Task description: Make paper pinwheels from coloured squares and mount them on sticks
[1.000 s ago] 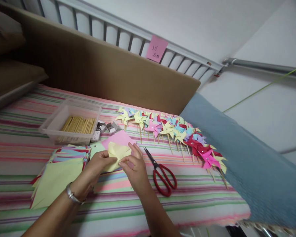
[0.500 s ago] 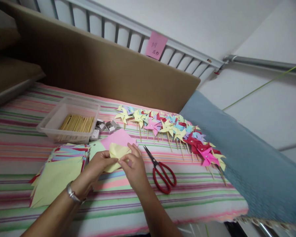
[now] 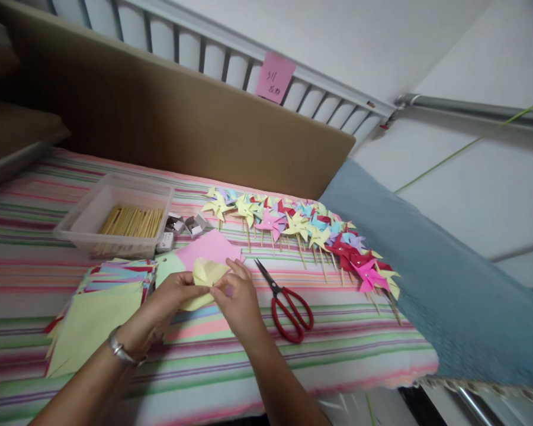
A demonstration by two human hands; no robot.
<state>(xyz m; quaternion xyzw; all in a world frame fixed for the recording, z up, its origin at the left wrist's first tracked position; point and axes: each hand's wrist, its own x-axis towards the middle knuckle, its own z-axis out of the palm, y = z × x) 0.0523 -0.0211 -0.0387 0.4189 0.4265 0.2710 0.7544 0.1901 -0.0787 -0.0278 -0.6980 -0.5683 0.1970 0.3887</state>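
Observation:
A pale yellow paper pinwheel (image 3: pixel 208 271), its corners folded in toward the middle, is between my two hands. My left hand (image 3: pixel 176 297) pinches it from the left, thumb at the centre. With thumb and forefinger at the same centre, my right hand (image 3: pixel 236 296) grips it from the right; whether a pin is between those fingertips is too small to tell. Under my hands lie loose sheets, among them a pink sheet (image 3: pixel 212 245) and a green one (image 3: pixel 165 266). Red-handled scissors (image 3: pixel 288 305) rest slightly open just right of my right hand.
A stack of cut paper squares (image 3: pixel 98 322) lies at left. Behind it stands a clear plastic tub (image 3: pixel 77 228) of wooden sticks (image 3: pixel 131 221), beside small white boxes (image 3: pixel 195 225). Finished pinwheels (image 3: pixel 297 226) on sticks spread to the right. A cardboard panel (image 3: pixel 182 124) stands along the back.
The whole view has shifted slightly, with things now a little further left. Both hands keep their pinch on the yellow pinwheel, with hardly any change in their fingers.

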